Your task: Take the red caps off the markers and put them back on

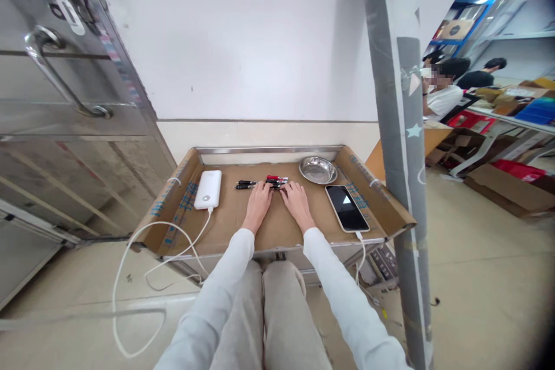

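Both my hands lie palm down on a cardboard-lined metal tray (269,225) in front of my knees. My left hand (258,203) reaches forward with fingers stretched out, its tips at a small bunch of pens (260,183), black ones with a red one at the far side. My right hand (296,201) lies beside it, fingers also stretched out and touching the right end of the pens. Neither hand is wrapped round anything that I can see.
A white power bank (207,189) lies at the left with a white cable (143,254) looping off the tray. A round steel dish (318,170) sits at the back right, a phone (347,208) beside it. A grey padded pillar (396,127) stands right, a steel cabinet (65,98) left. People sit far right.
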### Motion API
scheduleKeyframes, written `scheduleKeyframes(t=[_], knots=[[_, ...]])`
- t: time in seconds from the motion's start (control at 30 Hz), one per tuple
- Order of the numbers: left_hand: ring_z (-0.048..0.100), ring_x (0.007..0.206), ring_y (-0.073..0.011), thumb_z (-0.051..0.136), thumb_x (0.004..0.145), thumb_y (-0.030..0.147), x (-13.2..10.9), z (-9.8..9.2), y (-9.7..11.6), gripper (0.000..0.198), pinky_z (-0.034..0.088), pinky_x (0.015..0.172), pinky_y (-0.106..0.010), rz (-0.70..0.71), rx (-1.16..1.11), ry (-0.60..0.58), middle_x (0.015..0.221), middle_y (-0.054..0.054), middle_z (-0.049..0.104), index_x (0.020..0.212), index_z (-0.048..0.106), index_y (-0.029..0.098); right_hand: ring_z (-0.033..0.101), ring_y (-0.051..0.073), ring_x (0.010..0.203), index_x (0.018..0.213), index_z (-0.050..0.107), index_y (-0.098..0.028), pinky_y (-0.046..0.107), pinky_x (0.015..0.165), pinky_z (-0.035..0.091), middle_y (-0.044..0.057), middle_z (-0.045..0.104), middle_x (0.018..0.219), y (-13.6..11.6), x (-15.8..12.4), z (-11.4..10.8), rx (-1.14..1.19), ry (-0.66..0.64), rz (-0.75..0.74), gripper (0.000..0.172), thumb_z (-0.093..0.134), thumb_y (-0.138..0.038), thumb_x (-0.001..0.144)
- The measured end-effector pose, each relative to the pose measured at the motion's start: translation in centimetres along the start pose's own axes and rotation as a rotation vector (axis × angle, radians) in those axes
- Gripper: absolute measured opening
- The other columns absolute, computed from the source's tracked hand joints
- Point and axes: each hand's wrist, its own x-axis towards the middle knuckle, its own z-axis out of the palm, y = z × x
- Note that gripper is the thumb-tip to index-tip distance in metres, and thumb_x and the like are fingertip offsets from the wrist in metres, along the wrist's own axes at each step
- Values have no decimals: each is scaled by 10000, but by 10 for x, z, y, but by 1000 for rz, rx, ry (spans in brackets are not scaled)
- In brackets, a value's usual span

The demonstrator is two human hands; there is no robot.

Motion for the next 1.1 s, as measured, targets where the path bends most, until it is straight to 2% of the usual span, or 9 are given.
scheduleKeyframes(t=[0.27, 0.47, 0.57, 0.87, 1.1], knots=[[554, 917, -200, 427, 900, 177, 2, -1, -1, 142, 453, 868, -361, -13, -84, -9, 951, -81, 565, 939, 563, 182, 509, 204, 918, 978, 587, -182, 319, 826, 333, 92, 601, 984, -2, 1, -1, -30, -3, -11, 229, 369, -247, 946], [555, 932, -173, 410, 910, 171, 7, -3, -3, 164, 455, 861, -318, 34, -268, -106, 965, -53, 590, 918, 569, 207, 514, 202, 911, 973, 594, -189, 317, 816, 334, 87, 610, 977, -1, 0, -2, -4, -25, -28, 233, 369, -244, 949], [555, 906, -172, 410, 908, 171, 8, -4, -4, 161, 453, 849, -310, 47, -302, -115, 936, -48, 597, 891, 566, 206, 519, 204, 908, 984, 594, -184, 318, 811, 334, 89, 616, 972, -1, 0, -3, -4, -29, -7, 228, 373, -228, 945], [555, 877, -169, 428, 900, 154, 7, 1, -6, 118, 443, 817, -293, 52, -252, -92, 915, -44, 598, 898, 539, 195, 531, 206, 906, 973, 594, -176, 313, 818, 335, 89, 637, 965, -1, 0, -5, 67, -44, -18, 238, 360, -214, 947], [555, 858, -165, 421, 905, 150, 7, 0, -5, 131, 435, 809, -287, 49, -209, -68, 917, -48, 601, 901, 546, 189, 533, 206, 886, 968, 592, -170, 316, 802, 338, 87, 647, 951, -1, -1, -5, 84, -7, -41, 234, 363, -208, 946]])
